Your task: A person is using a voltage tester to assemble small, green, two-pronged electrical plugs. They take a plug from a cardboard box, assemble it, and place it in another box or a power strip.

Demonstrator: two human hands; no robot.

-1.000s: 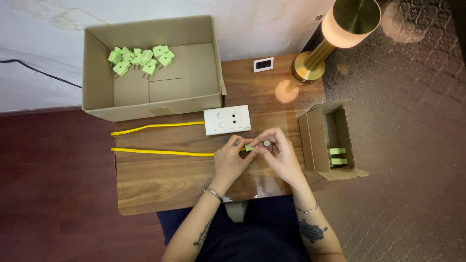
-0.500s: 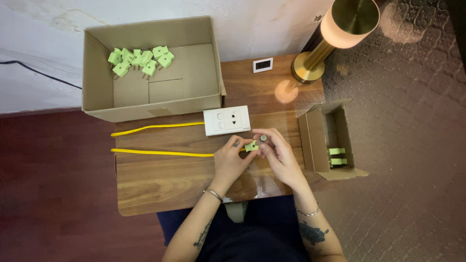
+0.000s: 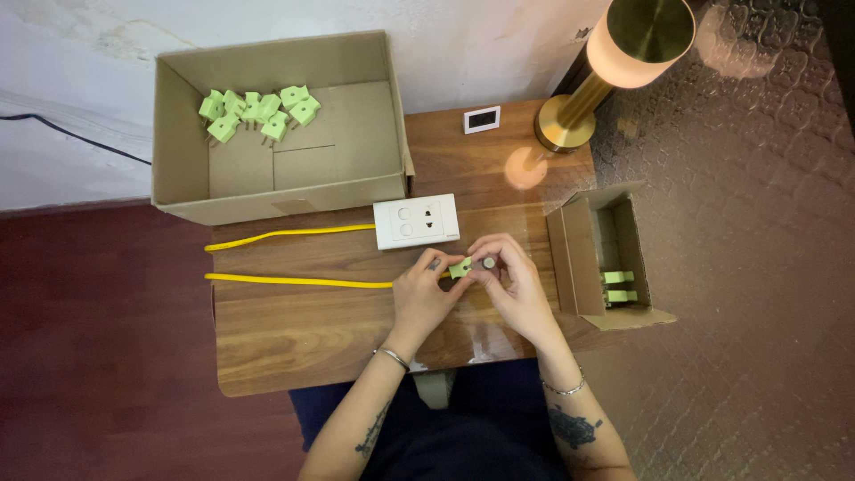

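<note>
Both my forearms come up from the bottom edge and meet over the middle of the wooden table [image 3: 294, 338], wrists close together, palms turned down and inward. My left hand [image 3: 420, 294] sits a little lower and to the left; its fingers are curled and its thumb and forefinger are pinched on the small green plug [image 3: 460, 267]. My right hand [image 3: 512, 283] arches over from the other side, fingertips bent in toward the same plug and closed on a small round pale part right against its right end; I cannot tell what that part is.

The plug is held just above the tabletop, between my two hands, just below the white socket box [image 3: 416, 222]. Its long axis runs roughly left to right, tilted slightly up toward the right. The yellow cable [image 3: 294, 281] runs in from the left along the table and disappears under my left hand, so the plug's cable end faces left; how the two join is hidden by my fingers.

Behind the socket box stands a large open cardboard box [image 3: 178, 160] with a heap of green plugs [image 3: 258, 111] in its far corner. To my right a small cardboard box [image 3: 579, 267] holds more green pieces, and a brass lamp [image 3: 623, 53] glows beyond it
</note>
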